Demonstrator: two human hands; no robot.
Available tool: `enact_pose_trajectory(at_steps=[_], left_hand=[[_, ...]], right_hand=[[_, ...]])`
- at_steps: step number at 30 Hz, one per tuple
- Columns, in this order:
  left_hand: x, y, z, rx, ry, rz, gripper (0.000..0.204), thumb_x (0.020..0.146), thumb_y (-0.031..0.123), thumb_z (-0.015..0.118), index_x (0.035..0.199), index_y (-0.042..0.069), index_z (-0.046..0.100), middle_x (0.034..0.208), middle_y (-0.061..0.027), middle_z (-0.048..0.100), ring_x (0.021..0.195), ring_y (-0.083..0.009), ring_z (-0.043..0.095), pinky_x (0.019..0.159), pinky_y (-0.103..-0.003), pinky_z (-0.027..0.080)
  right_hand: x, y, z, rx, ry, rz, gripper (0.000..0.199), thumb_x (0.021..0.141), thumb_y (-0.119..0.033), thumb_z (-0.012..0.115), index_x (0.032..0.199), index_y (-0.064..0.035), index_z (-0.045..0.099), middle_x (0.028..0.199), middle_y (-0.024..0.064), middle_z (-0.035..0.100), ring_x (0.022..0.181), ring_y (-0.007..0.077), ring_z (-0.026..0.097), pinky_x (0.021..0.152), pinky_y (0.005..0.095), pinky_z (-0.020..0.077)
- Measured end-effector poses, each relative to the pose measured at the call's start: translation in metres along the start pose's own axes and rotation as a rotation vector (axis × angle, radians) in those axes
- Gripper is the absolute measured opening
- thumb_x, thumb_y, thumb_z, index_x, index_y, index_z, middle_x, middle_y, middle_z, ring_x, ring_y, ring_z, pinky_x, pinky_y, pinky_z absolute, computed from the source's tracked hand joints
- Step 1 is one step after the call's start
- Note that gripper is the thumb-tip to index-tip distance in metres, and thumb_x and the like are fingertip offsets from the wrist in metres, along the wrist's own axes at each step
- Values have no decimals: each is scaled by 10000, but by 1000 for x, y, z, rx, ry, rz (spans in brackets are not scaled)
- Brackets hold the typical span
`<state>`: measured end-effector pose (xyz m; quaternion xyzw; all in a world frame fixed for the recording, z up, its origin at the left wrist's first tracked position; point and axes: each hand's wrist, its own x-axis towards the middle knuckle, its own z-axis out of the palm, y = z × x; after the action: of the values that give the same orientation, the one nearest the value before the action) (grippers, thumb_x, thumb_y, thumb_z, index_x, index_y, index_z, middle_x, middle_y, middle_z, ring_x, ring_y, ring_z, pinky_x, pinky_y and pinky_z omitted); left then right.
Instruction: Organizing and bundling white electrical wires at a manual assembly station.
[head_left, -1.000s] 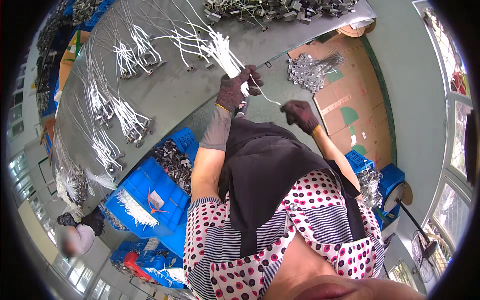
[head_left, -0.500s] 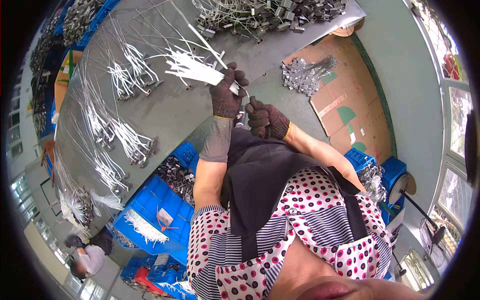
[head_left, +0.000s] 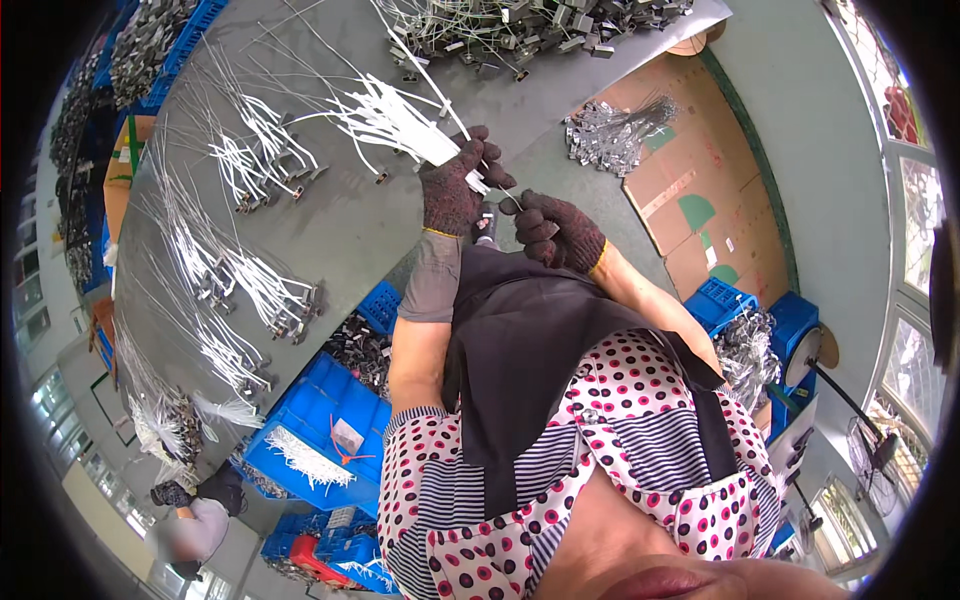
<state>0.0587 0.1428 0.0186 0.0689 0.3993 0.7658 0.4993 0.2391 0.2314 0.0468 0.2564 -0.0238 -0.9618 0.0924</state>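
My left hand (head_left: 462, 183), in a dark knit glove, is closed round a bundle of white sleeves (head_left: 408, 122) with thin wires trailing off to the upper left. One longer white sleeve (head_left: 425, 75) sticks up past the fingers. Close by on the right, my gloved right hand (head_left: 556, 232) pinches a thin wire (head_left: 510, 197) that runs out of the left hand. The wire's far end is hidden in the fingers. Both hands are above the near edge of the grey table (head_left: 345, 215), in front of the dark apron.
Several bunches of white-sleeved wires (head_left: 270, 290) lie along the table's left. A heap of small metal parts with wires (head_left: 540, 30) covers the far side. Flattened cardboard (head_left: 700, 190) carries a wire bunch (head_left: 620, 135) at right. Blue crates (head_left: 325, 415) stand below; another person (head_left: 195, 530) is lower left.
My right hand has moved a little to the right, away from the left hand. The left hand keeps its hold on the bundle, which has tilted slightly and fanned out. The view has shifted a little.
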Motion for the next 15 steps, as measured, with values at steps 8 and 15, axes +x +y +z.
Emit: enact_pose_trajectory(at_steps=[8,15], left_hand=[[15,40,-15,130,227,48,350,937,268,670,1159,5,608,958,-184,666,738,-318,706,664,-496,622],[15,1,-21,627,163,43,291,876,69,635,1162,90,682,979,-43,708,816,-153,700,735,-301,568]], right_hand=[[-14,1,-49,-506,489,-251,285,943,-302,627,1089,-57,633,900,27,653,587,90,495,499,216,369],[75,-27,25,-987,331,-609,330,868,-153,676,1158,-38,568,904,55,681,718,188,641,616,333,524]])
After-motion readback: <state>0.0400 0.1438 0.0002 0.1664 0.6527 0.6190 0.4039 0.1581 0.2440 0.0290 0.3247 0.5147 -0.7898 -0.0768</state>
